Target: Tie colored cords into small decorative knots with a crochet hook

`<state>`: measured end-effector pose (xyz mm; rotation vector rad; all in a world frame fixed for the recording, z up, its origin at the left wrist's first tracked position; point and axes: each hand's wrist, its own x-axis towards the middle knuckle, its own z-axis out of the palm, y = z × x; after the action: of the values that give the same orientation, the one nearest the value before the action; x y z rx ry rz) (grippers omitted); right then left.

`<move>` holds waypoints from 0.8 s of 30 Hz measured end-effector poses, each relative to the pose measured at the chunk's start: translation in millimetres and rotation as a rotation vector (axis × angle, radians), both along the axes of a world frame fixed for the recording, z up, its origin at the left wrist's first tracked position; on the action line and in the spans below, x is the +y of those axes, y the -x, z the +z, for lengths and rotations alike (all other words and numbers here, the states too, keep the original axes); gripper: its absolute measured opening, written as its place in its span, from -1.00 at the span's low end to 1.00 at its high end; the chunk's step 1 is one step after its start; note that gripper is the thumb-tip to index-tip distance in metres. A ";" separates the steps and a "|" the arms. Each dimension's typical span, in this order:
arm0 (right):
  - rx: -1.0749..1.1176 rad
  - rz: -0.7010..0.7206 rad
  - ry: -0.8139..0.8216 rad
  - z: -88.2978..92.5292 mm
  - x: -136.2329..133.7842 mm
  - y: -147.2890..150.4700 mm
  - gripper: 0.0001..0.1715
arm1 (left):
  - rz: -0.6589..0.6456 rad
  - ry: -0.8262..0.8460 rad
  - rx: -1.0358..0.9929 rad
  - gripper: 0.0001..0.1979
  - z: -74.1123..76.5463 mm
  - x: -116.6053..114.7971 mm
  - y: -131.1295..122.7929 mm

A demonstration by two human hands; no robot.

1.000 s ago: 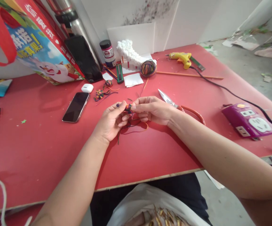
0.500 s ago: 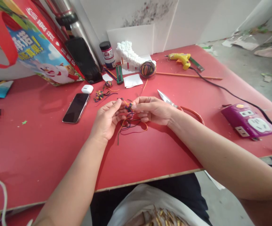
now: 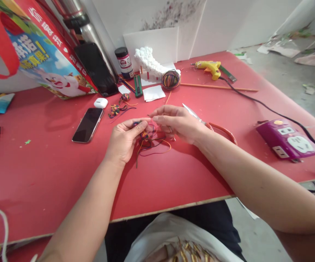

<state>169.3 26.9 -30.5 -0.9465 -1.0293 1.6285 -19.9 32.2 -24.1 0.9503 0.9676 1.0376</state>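
My left hand [image 3: 124, 140] pinches a small crocheted piece of multicoloured yarn [image 3: 144, 135] between thumb and fingers. Loose yarn ends [image 3: 157, 151] trail from it onto the red table. Close by on the right, my right hand [image 3: 177, 123] has its thumb and index finger pressed together by the piece. A thin tool that looks like a crochet hook [image 3: 174, 138] shows its end below those fingers; most of it is hidden in the hand. Pinkish strands stretch between the two hands. Red-handled scissors [image 3: 222, 131] lie partly behind my right wrist.
Beyond my hands are a yarn ball [image 3: 170, 79], another small yarn piece [image 3: 114, 110], a green cutter [image 3: 138, 86] and folded paper [image 3: 154, 93]. A phone [image 3: 88, 125] lies left. A yellow glue gun [image 3: 209, 68] and purple power socket [image 3: 288, 140] stand right, joined by cable.
My right hand has drawn slightly up and away from the piece, opening a gap with strands across it. The yarn piece now sits lower under my left thumb.
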 end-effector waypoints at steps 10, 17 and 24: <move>-0.335 -0.008 -0.284 0.6 -7.7 10.9 -0.77 | -0.072 -0.281 0.362 -0.12 0.7 -10.4 -1.3; -0.372 -0.065 -0.253 -1.4 -7.9 13.3 -0.92 | -0.122 -0.384 0.542 -0.23 0.7 -14.4 -5.8; -0.225 -0.050 -0.135 4.5 -4.8 9.3 -0.53 | -0.088 -0.457 0.639 -0.69 1.5 -13.3 -5.0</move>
<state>160.0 22.1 -26.0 -1.0723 -1.2418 1.4150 -14.9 19.0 -22.6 1.7568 1.2116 0.9077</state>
